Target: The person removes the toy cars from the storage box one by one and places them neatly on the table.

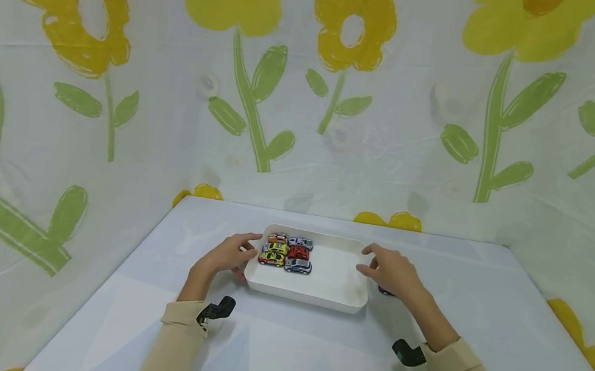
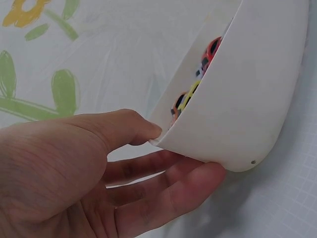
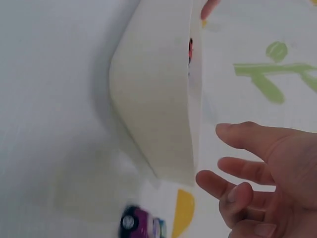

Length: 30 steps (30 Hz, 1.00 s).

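A white rectangular tray point(image 1: 319, 295) sits on the table with several toy cars point(image 1: 287, 251) grouped in its left half, in yellow, red, orange and silver. My left hand point(image 1: 230, 254) grips the tray's left end. In the left wrist view, the thumb point(image 2: 143, 128) presses on the rim while the fingers reach under the wall. By the tray's right end, my right hand point(image 1: 394, 271) holds nothing, its fingers loosely bent close to the rim. A purple toy car point(image 3: 141, 223) lies beyond that end, mostly hidden behind my right hand in the head view.
The white table point(image 1: 281, 351) extends around the tray. Behind it and at the sides hangs a white cloth point(image 1: 386, 158) printed with yellow flowers and green stems. Each sleeve cuff carries a small black wrist camera point(image 1: 221, 308).
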Motion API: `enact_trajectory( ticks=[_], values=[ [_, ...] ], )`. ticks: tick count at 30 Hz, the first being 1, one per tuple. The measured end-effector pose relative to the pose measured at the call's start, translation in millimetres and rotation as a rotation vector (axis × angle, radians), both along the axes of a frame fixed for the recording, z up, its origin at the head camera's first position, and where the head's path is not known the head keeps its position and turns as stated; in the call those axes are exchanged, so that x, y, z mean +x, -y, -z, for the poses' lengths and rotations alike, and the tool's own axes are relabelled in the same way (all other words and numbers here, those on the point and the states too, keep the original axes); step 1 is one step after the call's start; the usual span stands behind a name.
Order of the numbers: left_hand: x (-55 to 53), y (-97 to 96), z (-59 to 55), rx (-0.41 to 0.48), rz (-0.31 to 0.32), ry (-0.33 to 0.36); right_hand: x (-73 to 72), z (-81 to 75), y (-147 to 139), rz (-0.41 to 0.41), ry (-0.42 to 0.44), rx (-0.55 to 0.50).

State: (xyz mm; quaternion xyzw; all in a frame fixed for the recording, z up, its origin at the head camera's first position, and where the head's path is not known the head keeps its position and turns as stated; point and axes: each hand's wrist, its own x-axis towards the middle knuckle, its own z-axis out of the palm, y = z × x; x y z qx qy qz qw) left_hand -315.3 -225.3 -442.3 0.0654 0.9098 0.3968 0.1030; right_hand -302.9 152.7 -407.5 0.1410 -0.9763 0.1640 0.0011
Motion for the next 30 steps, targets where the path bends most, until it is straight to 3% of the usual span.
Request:
enact_trajectory(
  ticks=[10,30],
  values=[
    [0.7,0.9,0.5,0.015,0.004,0.002,-2.3,1.2,44,-0.002,0.036,-0.029],
    [0.4,-0.2,3.8,0.032,-0.005,0.007,0.6,15.6,100,-0.055,0.080,-0.067]
  ],
)
